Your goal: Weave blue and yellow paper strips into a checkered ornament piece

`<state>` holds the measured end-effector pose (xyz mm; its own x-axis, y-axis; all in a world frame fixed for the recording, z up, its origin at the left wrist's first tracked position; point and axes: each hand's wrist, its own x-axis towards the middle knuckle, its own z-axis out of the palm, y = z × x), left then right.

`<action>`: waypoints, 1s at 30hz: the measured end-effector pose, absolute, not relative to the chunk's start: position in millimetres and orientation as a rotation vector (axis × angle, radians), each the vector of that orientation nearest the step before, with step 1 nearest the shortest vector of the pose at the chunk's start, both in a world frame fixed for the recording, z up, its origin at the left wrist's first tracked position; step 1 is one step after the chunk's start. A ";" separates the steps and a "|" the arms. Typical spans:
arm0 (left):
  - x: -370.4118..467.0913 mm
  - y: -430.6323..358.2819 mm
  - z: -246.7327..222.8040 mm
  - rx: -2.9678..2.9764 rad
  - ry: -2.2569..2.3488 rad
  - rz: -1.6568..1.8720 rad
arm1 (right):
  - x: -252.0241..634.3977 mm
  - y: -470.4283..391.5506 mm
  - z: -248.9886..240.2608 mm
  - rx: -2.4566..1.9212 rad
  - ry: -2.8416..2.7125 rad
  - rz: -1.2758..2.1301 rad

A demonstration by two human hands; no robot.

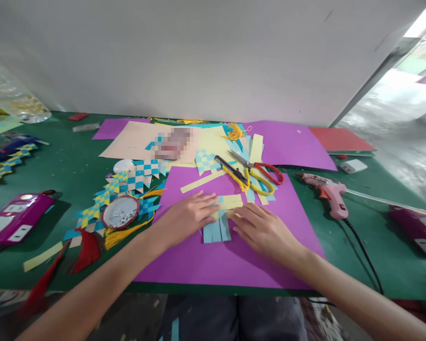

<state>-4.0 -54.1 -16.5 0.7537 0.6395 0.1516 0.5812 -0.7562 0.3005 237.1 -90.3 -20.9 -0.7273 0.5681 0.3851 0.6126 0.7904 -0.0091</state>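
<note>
Blue paper strips [217, 232] lie side by side on a purple sheet [206, 265], crossed by yellow paper strips [230, 202] in a small weave. My left hand [193, 213] rests at the weave's left edge, fingers stretched out and a little apart. At its right edge, my right hand [257, 225] has bent fingers closed on the end of a yellow strip; the thumb is mostly hidden. Just beyond lie a loose yellow strip [203, 181], a box cutter [232, 173] and scissors [257, 168] with red and yellow handles.
A pink glue gun [332, 193] with a black cord lies right. On the left are woven blue, yellow and white paper pieces [110, 189], a round dish [120, 212] of small beads, red tassels [86, 251] and a purple power strip [19, 218]. A white wall [184, 57] stands behind.
</note>
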 end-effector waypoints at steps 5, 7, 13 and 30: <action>-5.6 -54.5 -23.1 2.765 0.928 0.425 | 239.0 -88.1 -24.3 -0.926 -2.584 -0.192; -5.0 -54.5 -23.5 2.762 0.931 0.429 | 238.6 -88.5 -24.0 -0.936 -2.580 -0.189; -17.5 -49.1 -18.0 2.806 0.905 0.430 | 238.9 -90.5 -24.4 -0.957 -2.582 -0.173; -30.9 -43.3 -16.1 2.951 0.758 0.436 | 224.5 -62.1 -19.9 -0.810 -2.585 -0.246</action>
<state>-30.9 -43.3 -16.1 0.8387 0.4808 0.2557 0.4626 -0.8768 0.1311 224.5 -62.1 -19.9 -0.7429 0.5045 0.4399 0.5784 0.8146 0.0427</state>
